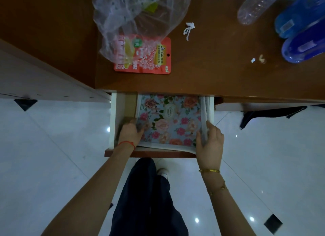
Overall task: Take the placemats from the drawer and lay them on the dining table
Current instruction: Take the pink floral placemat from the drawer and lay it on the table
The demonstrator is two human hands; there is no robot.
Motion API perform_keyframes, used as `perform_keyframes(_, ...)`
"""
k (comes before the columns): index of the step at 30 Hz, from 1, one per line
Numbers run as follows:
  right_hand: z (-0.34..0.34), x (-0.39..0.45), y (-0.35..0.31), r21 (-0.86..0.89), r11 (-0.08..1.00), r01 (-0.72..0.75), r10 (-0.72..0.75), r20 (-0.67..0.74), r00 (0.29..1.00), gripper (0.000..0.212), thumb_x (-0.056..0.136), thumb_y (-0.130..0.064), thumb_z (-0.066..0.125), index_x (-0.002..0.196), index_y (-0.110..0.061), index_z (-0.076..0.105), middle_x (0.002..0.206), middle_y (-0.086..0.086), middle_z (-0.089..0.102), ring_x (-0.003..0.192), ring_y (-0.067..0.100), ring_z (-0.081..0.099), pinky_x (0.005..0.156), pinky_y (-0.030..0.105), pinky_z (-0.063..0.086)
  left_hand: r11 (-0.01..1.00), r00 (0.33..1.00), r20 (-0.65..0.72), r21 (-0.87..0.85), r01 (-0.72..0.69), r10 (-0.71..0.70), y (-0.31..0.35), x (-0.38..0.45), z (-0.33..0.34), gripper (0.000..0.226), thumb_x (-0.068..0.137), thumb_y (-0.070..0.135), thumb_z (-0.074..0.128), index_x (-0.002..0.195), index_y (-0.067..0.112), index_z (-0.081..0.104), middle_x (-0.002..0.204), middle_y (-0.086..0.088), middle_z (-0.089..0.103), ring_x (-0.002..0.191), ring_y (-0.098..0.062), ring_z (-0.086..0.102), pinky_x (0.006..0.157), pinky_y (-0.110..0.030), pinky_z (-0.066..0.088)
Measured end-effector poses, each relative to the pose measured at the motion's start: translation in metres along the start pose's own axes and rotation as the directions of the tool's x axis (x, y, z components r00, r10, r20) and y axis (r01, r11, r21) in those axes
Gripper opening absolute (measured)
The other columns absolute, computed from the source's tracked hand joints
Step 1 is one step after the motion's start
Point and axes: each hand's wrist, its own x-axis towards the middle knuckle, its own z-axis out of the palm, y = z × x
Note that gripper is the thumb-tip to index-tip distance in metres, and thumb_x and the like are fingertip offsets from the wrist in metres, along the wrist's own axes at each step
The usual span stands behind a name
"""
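Open drawer (113, 123) as landmark, seen from above, pulled out from under a brown tabletop (219, 68).

Left of the drawer: pale cabinet side and glossy white floor. At the drawer's left inner edge: left hand (129, 132), red string at the wrist, fingers curled down onto the left border of the floral placemats (168, 119); fingertips hidden under the edge, so grip depth not clear. Inside the drawer: placemats lying flat, floral face up, near edge resting on the drawer's front rim. At the drawer's right inner edge: right hand (210, 140), gold bracelet at the wrist, thumb and fingers pinched around the upturned right border of the stack, white edges showing between the fingers.

Above the drawer, on the tabletop: clear plastic bag (133, 14) overlapping a red snack packet (149, 59); farther right, white paper scrap (189, 30), clear bottle (256, 8), blue bottles (302, 30).

Progress, judged: drawer already open, stack gripped on both sides, not yet lifted clear; lifting out, carrying and laying on the dining table all remaining.

Counts: one drawer; two hands; one floral face visible, with several white layers at the right border, exact number not readable; one bag; one packet; one clear bottle; two blue bottles.
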Motion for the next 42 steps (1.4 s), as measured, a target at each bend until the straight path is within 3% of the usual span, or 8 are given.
perform_keyframes(6, 0.005, 0.000, -0.002, 0.022, 0.998, -0.061, 0.061, -0.011, 0.998, 0.043, 0.088, -0.014, 0.064, 0.128, -0.004, 0.051, 0.117, 0.015, 0.057, 0.103, 0.026, 0.047, 0.091, 0.028, 0.039, 0.992, 0.994, 0.023, -0.057, 0.110, -0.109, -0.010, 0.007, 0.001, 0.041, 0.090, 0.022, 0.062, 0.124, 0.000, 0.056, 0.117, -0.021, 0.064, 0.103, -0.034, 0.062, 0.080, -0.026, 0.046)
perform_keyframes(9, 0.007, 0.002, -0.004, 0.060, 0.993, -0.101, 0.101, -0.011, 0.995, 0.045, 0.085, -0.011, 0.066, 0.126, -0.002, 0.051, 0.116, 0.015, 0.057, 0.103, 0.027, 0.047, 0.092, 0.037, 0.044, 0.989, 0.991, 0.031, -0.064, 0.130, -0.128, -0.010, 0.008, 0.003, 0.041, 0.089, 0.022, 0.063, 0.123, 0.001, 0.056, 0.118, -0.021, 0.062, 0.105, -0.035, 0.061, 0.083, -0.028, 0.047)
perform_keyframes(17, 0.006, 0.006, 0.004, 0.051, 0.991, -0.126, 0.123, 0.064, 0.990, 0.056, 0.076, -0.007, 0.073, 0.127, -0.004, 0.051, 0.103, 0.012, 0.052, 0.092, 0.017, 0.039, 0.085, 0.034, 0.040, 0.992, 0.997, -0.063, -0.122, 0.032, -0.040, -0.005, 0.006, -0.010, 0.034, 0.091, 0.018, 0.058, 0.124, 0.007, 0.055, 0.130, -0.020, 0.048, 0.105, -0.033, 0.056, 0.095, -0.037, 0.048)
perform_keyframes(22, 0.002, 0.005, 0.006, 0.066, 0.989, -0.131, 0.128, 0.053, 0.990, 0.053, 0.076, -0.009, 0.074, 0.124, -0.005, 0.051, 0.101, 0.012, 0.051, 0.092, 0.017, 0.040, 0.085, 0.034, 0.041, 0.978, 0.994, -0.065, -0.183, -0.097, 0.087, 0.006, -0.010, -0.022, 0.032, 0.099, 0.017, 0.045, 0.131, 0.013, 0.042, 0.113, -0.012, 0.061, 0.087, -0.020, 0.058, 0.072, -0.026, 0.047)
perform_keyframes(27, -0.004, 0.000, 0.007, 0.016, 0.992, -0.122, 0.121, 0.056, 0.991, 0.050, 0.076, -0.009, 0.073, 0.121, -0.005, 0.052, 0.105, 0.013, 0.051, 0.095, 0.026, 0.045, 0.085, 0.036, 0.042, 0.945, 0.991, -0.108, -0.306, -0.111, 0.081, 0.002, -0.018, -0.031, 0.028, 0.099, 0.017, 0.046, 0.127, 0.023, 0.045, 0.106, -0.003, 0.064, 0.088, -0.021, 0.063, 0.075, -0.031, 0.055)
perform_keyframes(32, -0.018, -0.011, 0.007, 0.135, 0.971, -0.196, 0.188, 0.072, 0.980, 0.048, 0.078, -0.015, 0.076, 0.117, -0.006, 0.050, 0.106, 0.004, 0.044, 0.095, 0.019, 0.043, 0.084, 0.029, 0.042, 0.867, 0.993, -0.096, -0.485, -0.110, 0.072, -0.007, -0.046, -0.027, 0.024, 0.098, 0.010, 0.049, 0.118, 0.022, 0.051, 0.102, -0.003, 0.069, 0.089, -0.015, 0.068, 0.069, -0.029, 0.059)
perform_keyframes(37, -0.038, -0.027, 0.003, 0.281, 0.922, -0.266, 0.227, 0.163, 0.960, 0.040, 0.084, -0.013, 0.070, 0.118, -0.012, 0.049, 0.096, 0.001, 0.055, 0.076, 0.009, 0.055, 0.065, 0.015, 0.046, 0.848, 0.990, -0.128, -0.516, -0.122, 0.064, -0.005, -0.080, -0.022, 0.021, 0.099, 0.011, 0.048, 0.119, 0.018, 0.048, 0.096, 0.005, 0.066, 0.080, 0.002, 0.066, 0.061, -0.015, 0.054)
perform_keyframes(42, -0.059, -0.037, 0.007, 0.291, 0.907, -0.304, 0.231, 0.259, 0.938, 0.036, 0.088, -0.009, 0.065, 0.120, -0.014, 0.050, 0.087, -0.001, 0.060, 0.069, 0.008, 0.058, 0.052, 0.004, 0.044, 0.826, 0.990, -0.118, -0.550, -0.128, 0.075, -0.002, -0.109, -0.024, 0.021, 0.100, 0.009, 0.044, 0.120, 0.014, 0.046, 0.101, 0.004, 0.063, 0.084, -0.003, 0.066, 0.062, -0.012, 0.052)
